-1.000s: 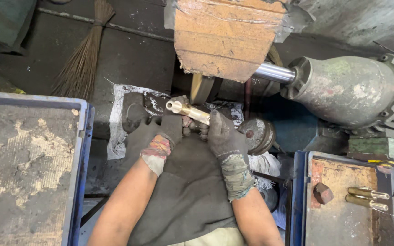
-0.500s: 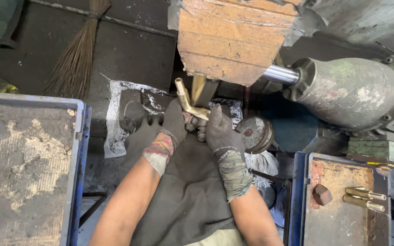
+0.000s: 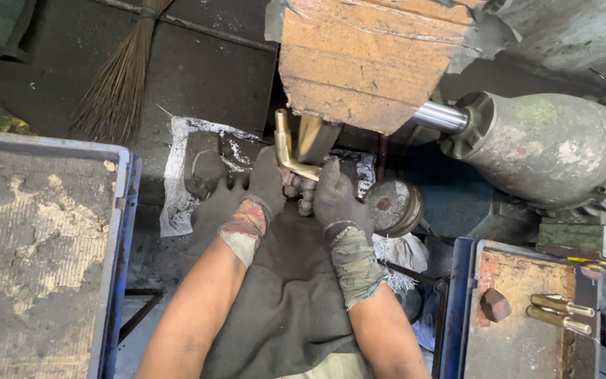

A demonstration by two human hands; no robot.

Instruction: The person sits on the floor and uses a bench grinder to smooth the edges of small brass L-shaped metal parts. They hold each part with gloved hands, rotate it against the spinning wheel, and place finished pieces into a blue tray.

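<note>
Both gloved hands close their grip on a bent brass fitting [image 3: 287,151], left hand [image 3: 264,184] and right hand [image 3: 337,200] side by side, forearms stretched forward, pressing it up beneath the wooden guard [image 3: 373,56] beside the grey motor [image 3: 548,151].

A single head-worn camera looks steeply down from close above the person's forearms, facing forward over the lap toward a motor housing [image 3: 548,151] at upper right. The gloved left hand [image 3: 264,186] and right hand [image 3: 337,200] sit near frame centre. A blue tray [image 3: 124,203] bounds the left edge, another tray [image 3: 461,295] the lower right.
</note>
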